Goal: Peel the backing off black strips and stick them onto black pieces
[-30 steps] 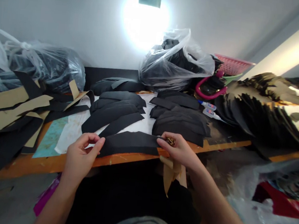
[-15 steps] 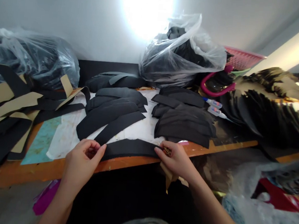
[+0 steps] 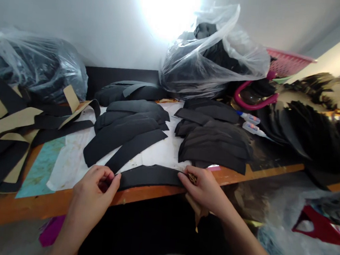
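A curved black strip (image 3: 150,177) lies along the table's front edge, held at both ends. My left hand (image 3: 97,188) pinches its left end between thumb and fingers. At the other end, my right hand (image 3: 202,186) grips the strip with the thumb on top. Crumpled tan paper (image 3: 196,210) is also tucked in my right palm and hangs below it. Just beyond, a pile of similar black strips (image 3: 124,133) rests on white paper (image 3: 156,152), and a second pile (image 3: 216,143) lies to its right.
Tan and black strips (image 3: 16,120) are heaped at left. Clear plastic bags (image 3: 214,64) of black pieces stand at the back. Two small white glue bottles (image 3: 251,128), a magenta-rimmed object (image 3: 255,101), a pink basket (image 3: 291,62) and stacked black pieces (image 3: 315,132) occupy the right.
The view has shifted slightly, so the table and piles sit a little differently in frame. Both hands keep their hold on the strip's ends.
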The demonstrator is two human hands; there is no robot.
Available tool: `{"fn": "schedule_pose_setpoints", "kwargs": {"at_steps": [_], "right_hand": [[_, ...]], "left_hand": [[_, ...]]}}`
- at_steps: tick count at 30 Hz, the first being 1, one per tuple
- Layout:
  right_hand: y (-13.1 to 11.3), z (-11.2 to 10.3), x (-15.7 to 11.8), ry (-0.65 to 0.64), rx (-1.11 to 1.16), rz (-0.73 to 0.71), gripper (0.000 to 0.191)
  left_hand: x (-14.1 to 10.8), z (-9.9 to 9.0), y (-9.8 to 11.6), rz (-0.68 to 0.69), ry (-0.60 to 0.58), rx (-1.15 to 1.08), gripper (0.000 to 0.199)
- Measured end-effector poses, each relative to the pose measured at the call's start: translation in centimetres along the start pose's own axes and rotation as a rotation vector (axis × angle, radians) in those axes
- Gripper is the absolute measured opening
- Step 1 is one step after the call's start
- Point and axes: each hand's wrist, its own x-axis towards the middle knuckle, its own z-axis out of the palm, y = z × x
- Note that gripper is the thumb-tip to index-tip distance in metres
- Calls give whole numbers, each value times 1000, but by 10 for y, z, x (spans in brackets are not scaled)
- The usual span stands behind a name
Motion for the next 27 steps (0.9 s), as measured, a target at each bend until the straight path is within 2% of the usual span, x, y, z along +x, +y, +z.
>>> {"fn": "schedule_pose_setpoints", "kwargs": {"at_steps": [14,20,27], "right_hand": [[-5,2,2,-42,-91,20,35],[-4,5,3,-49,-185,4,34],[-3,9,3,-46,-300,-6,31]], "left_hand": [[-4,-1,1,-11,36,20,31],[-6,-1,3,45,44,102,31],[-10,1,3,32,45,233,34]]}}
